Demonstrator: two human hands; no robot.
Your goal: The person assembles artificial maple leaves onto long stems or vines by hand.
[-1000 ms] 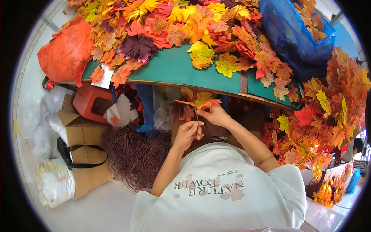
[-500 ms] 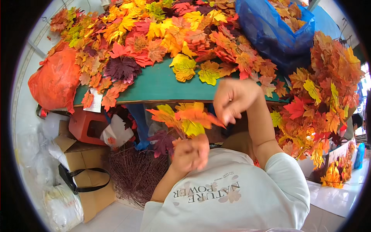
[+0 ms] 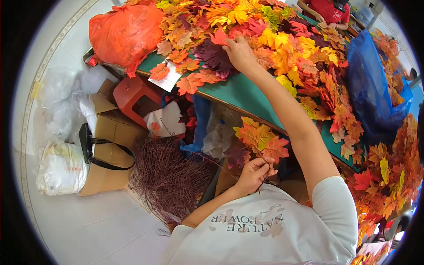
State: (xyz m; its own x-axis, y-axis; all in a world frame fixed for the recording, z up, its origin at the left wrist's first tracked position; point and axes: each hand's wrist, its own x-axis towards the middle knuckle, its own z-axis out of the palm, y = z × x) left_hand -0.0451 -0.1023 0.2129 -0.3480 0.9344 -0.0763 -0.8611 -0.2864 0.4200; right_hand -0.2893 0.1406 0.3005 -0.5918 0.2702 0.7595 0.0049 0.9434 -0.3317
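My left hand (image 3: 255,176) is closed around the thin brown stem of an artificial leaf spray (image 3: 258,138), in front of my shirt. The spray carries orange and yellow maple leaves, with a dark purple leaf (image 3: 237,157) beside them. My right arm stretches over the green table to the leaf pile. There my right hand (image 3: 240,55) has its fingertips pinched at a red maple leaf (image 3: 219,36). Just below that lies a stack of dark purple leaves (image 3: 213,56).
A green table (image 3: 251,99) bears heaped leaves (image 3: 282,44). An orange-red bag (image 3: 126,35) and a blue bag (image 3: 369,84) flank the heap. Below are a red stool (image 3: 132,95), a cardboard box (image 3: 110,154) and bundled brown twigs (image 3: 165,176). A person in red (image 3: 329,11) is across the table.
My right hand has moved from beside the spray to the leaf pile at the far left. The left hand still holds the spray. The view has swung left.
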